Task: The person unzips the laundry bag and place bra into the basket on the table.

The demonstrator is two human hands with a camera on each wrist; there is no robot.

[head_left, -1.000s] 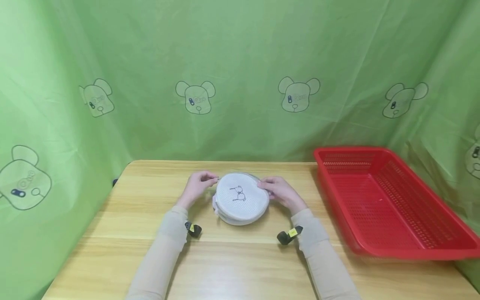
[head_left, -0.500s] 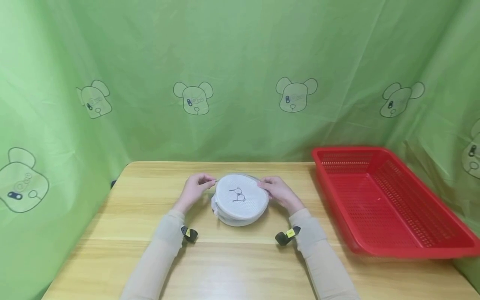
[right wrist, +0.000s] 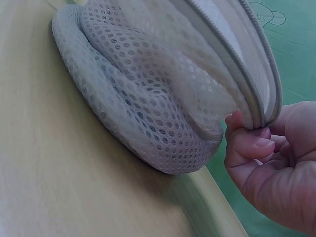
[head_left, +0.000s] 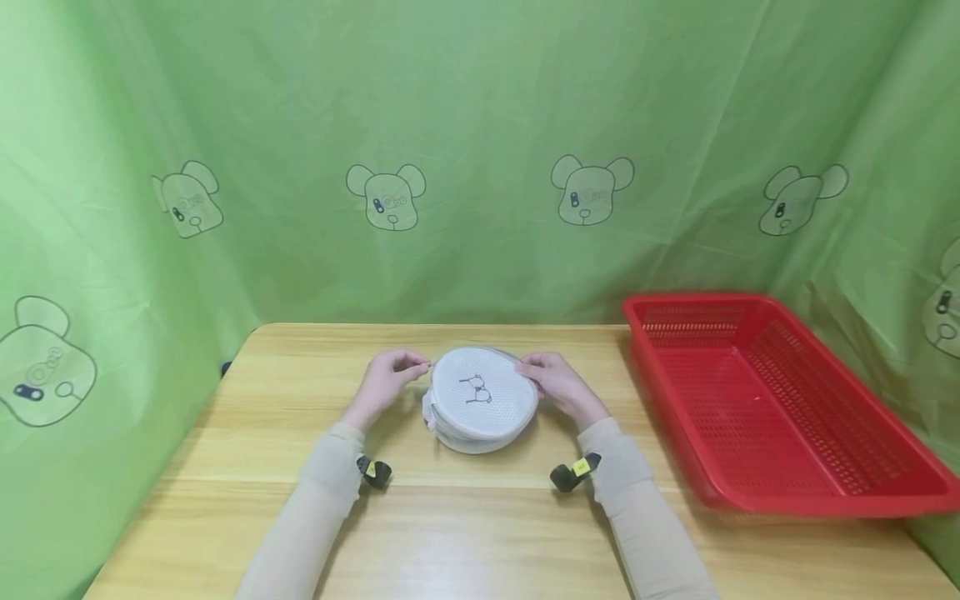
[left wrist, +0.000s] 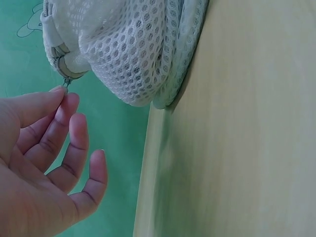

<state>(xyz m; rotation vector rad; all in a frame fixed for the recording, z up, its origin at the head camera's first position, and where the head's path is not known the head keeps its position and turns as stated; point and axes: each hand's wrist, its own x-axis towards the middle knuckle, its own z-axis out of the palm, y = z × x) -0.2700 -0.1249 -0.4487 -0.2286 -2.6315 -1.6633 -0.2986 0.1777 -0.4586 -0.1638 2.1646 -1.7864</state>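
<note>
A round white mesh laundry bag [head_left: 483, 396] with a small line drawing on its lid lies on the wooden table. My left hand [head_left: 381, 385] is at its far left edge. In the left wrist view, thumb and forefinger pinch the small metal zipper pull [left wrist: 66, 82], while the other fingers are spread loosely. My right hand [head_left: 561, 385] grips the far right part of the rim between thumb and fingers. Seen from the right wrist, the zipper's two toothed edges [right wrist: 232, 47] stand apart and meet at that grip. The mesh side wall [right wrist: 148, 94] sags in folds beneath the lid.
A red perforated plastic basket [head_left: 750, 500] stands to the right of the right arm. Green curtains [head_left: 480, 258] printed with bear heads hang behind the table [head_left: 465, 542] and at both sides. A black camera is strapped to each wrist.
My left hand has shifted slightly left and nearer the person, still pinching the zipper pull. The bag and right hand stay nearly in place. The head view has moved a little.
</note>
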